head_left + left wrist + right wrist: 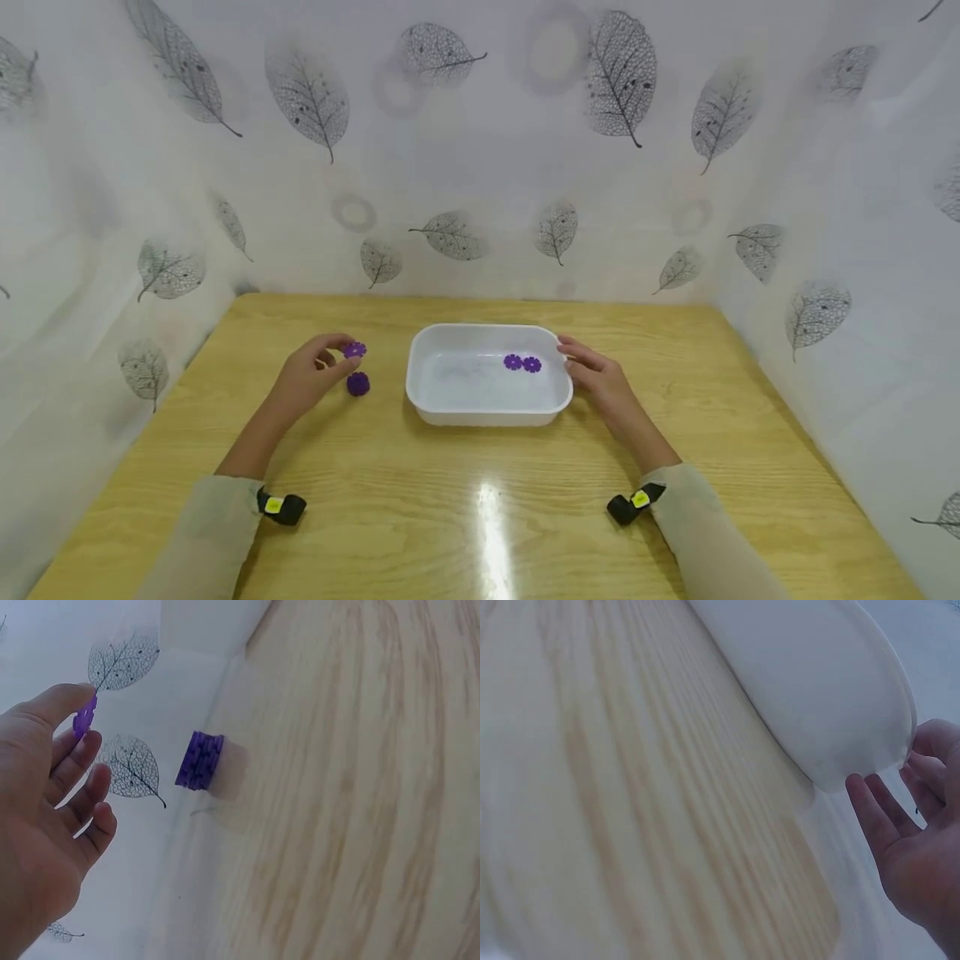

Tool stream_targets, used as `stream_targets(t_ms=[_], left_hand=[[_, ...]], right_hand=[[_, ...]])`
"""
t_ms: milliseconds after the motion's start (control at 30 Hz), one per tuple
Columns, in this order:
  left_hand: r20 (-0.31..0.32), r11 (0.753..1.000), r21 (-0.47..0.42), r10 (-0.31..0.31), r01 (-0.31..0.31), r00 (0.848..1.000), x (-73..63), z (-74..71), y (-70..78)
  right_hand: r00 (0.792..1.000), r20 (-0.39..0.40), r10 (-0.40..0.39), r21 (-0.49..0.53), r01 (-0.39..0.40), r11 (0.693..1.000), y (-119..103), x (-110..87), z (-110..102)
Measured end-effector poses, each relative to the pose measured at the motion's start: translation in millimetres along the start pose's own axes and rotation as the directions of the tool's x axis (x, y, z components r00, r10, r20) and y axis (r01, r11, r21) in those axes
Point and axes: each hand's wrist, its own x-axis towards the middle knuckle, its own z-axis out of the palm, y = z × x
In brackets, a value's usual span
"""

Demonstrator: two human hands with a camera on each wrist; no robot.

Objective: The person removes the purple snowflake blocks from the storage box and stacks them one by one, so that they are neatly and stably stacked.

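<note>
My left hand [313, 371] pinches a thin purple flower-shaped disc [356, 350] between thumb and index finger, raised above the table. Edge-on, this disc [85, 716] shows in the left wrist view, with the other fingers loosely bent. Just below it on the table stands a short stack of purple discs [358, 383], its notched sides [199, 760] visible from the wrist. My right hand [603, 379] holds the right end of a white plastic tray [487, 418], thumb at the rim and fingertips [855, 781] against the outer wall. Inside the tray lie two purple discs [513, 362] side by side.
The tray stands mid-table on a light wood-grain tabletop [420, 500]. White sheeting [480, 150] with a leaf print encloses the back and both sides. A black band with a small device [283, 506] is on each wrist.
</note>
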Motion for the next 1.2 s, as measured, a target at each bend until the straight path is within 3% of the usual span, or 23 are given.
stream_targets(t_ms=[333,800,1200], left_hand=[[0.097,0.997,-0.018,-0.076,0.079,0.992,-2.9,-5.5,-16.0],[0.207,0.998,0.022,-0.059,0.055,0.977,1.9,-0.6,-24.7],[0.228,0.996,0.078,-0.054,0.037,0.972,2.1,-0.3,-25.0]], right_hand=[[1.000,-0.024,-0.003,-0.013,0.003,1.000,0,-2.8,-1],[1.000,-0.007,0.003,-0.015,-0.003,1.000,2,-1.4,-1],[1.000,-0.009,-0.001,-0.007,0.001,1.000,2,2.2,-1]])
